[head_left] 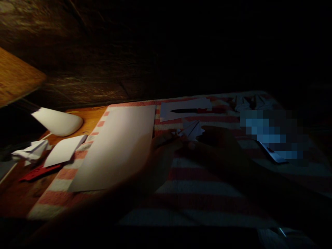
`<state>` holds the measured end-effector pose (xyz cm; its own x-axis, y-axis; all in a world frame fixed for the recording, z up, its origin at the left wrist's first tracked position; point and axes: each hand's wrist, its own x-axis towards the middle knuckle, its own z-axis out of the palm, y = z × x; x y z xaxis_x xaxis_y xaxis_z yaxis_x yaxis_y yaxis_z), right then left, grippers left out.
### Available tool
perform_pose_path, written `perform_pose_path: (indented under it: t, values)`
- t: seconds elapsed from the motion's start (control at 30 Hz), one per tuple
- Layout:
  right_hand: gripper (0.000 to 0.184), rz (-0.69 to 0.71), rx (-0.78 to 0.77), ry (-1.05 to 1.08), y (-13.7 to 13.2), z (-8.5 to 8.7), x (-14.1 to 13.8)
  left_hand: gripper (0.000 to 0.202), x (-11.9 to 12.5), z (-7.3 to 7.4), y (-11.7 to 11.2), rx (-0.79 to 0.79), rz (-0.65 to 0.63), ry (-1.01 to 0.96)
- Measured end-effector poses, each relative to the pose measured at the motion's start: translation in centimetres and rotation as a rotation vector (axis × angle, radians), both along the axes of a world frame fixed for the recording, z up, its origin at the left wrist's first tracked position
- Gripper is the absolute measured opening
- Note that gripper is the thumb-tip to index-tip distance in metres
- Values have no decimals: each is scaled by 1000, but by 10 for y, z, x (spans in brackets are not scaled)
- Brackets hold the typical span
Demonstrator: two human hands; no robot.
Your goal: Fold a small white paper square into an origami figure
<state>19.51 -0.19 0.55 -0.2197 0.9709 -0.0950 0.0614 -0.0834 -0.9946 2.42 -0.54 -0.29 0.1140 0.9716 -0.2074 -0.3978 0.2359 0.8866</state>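
Note:
The scene is very dark. Both my hands meet over a red and white striped cloth point(197, 183). My left hand point(162, 145) and my right hand point(215, 140) are closed in a pinch on a small folded white paper piece point(191, 130) that lies between them. A large blank white sheet point(116, 148) lies just left of my left hand. Beyond the folded piece, a knife point(192, 110) with a dark blade and reddish handle rests on another white sheet point(185, 108).
A white lamp shade point(58, 121), a small white paper point(64, 149), a crumpled paper point(32, 151) and a red strip point(38, 172) sit on the wooden table at the left. More folded papers point(249, 102) lie far right, near a flat light object point(272, 153).

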Motion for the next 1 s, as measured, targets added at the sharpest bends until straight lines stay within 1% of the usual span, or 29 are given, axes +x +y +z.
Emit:
perform_pose_path:
  t: [0.1, 0.2, 0.27, 0.37, 0.47, 0.6, 0.7, 0.87, 1.0]
  values:
    - [25, 26, -38, 24, 0, 1, -2, 9, 0, 1, -1, -12, 6, -16]
    - [27, -16, -59, 67, 1, 0, -3, 9, 0, 0, -2, 17, 4, -30]
    - [28, -37, -63, 55, 2, -1, -3, 9, 0, -1, -3, 28, -6, -36]
    - [27, -39, -56, 23, 1, -3, -2, 10, 1, -2, -4, 42, 13, -32]
    - [28, -25, -57, 54, 1, -3, -1, 12, 2, -4, -3, 67, 54, 17]
    - [29, -19, -43, 60, 1, -3, 0, 14, 3, -5, -2, 77, 42, 91]
    - [29, -31, -28, 38, 0, -1, -1, 12, 2, -3, -2, 74, 22, 56]
    - [29, -60, -24, 73, -1, -1, -3, 5, 1, 3, -3, 36, 2, -27]
    - [26, -52, -26, 137, -1, -3, -2, 5, 0, 0, -4, 40, 17, -33]
